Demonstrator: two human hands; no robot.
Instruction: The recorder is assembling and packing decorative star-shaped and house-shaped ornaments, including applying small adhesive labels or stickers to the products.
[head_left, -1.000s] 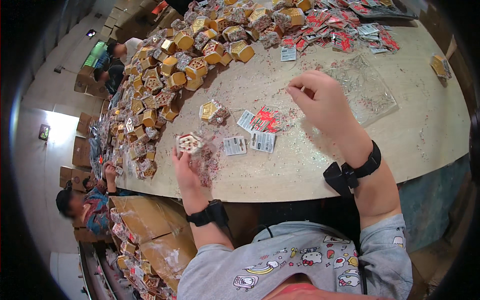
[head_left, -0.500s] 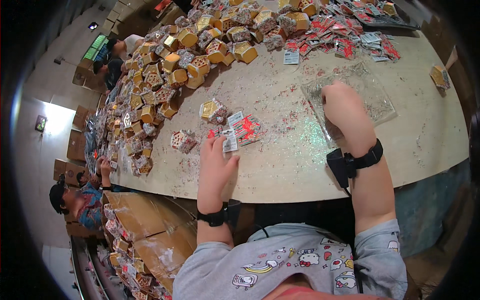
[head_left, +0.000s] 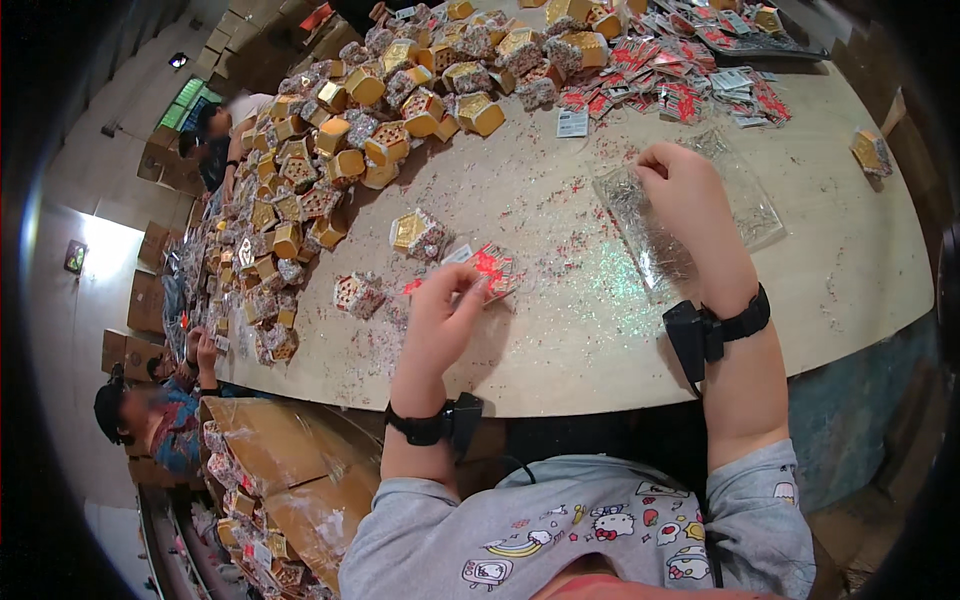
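Note:
My left hand (head_left: 440,315) is closed, thumb against fingers, at the near edge of a few red and white printed tags (head_left: 492,262); one tag appears pinched in it, mostly hidden by the fingers. Just left of it lie two small ornaments, one gold with beaded sides (head_left: 418,234) and one with a red-dotted face (head_left: 358,294). Over a shallow clear plastic tray (head_left: 768,238) of thin silvery metal pieces (head_left: 655,215), my right hand (head_left: 692,195) holds its thumb and fingertips pinched together. Whatever is between them is too small to make out.
A large heap of gold, beaded ornaments (head_left: 388,145) covers the table's left and far side. Loose tags (head_left: 670,85) are piled at the back. One ornament (head_left: 871,154) sits far right. An open cardboard box (head_left: 275,440) stands lower left. Co-workers (head_left: 165,420) are at the left.
My left thumb and fingers have come together over the tags, and the pale card by them is now mostly hidden. My right hand has risen slightly from the metal pieces, fingertips pinched.

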